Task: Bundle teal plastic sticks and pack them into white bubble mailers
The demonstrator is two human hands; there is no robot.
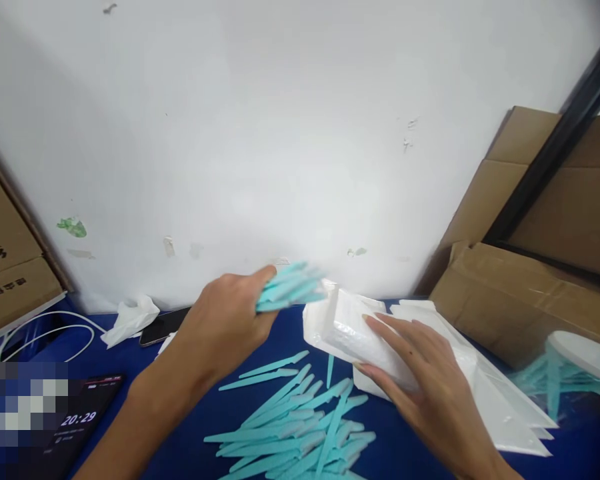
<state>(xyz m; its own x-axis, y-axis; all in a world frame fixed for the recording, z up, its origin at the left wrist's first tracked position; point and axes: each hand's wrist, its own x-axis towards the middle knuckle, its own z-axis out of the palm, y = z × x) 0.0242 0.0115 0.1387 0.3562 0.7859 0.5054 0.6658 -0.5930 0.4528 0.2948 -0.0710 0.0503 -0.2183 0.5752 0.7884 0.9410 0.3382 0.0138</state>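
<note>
My left hand [235,307] is closed round a bunch of turquoise plastic sticks [287,287] with whitish tips, slightly blurred, held above the blue table. Just right of their tips, my right hand [420,367] grips a white wrapped packet [365,333], thumb on the near side and fingers on top. The packet's flared open end faces the bunch, with a small gap between them. A loose pile of similar turquoise sticks [290,433] lies on the blue table [180,413] below and between my hands.
White flat bags [510,413] lie under and beyond my right forearm. At the right are a clear container with a white lid [585,357] and cardboard [530,300]. On the left are a phone [90,413], a dark phone [163,327], crumpled tissue [130,320], a white cable [75,317] and a box [10,267].
</note>
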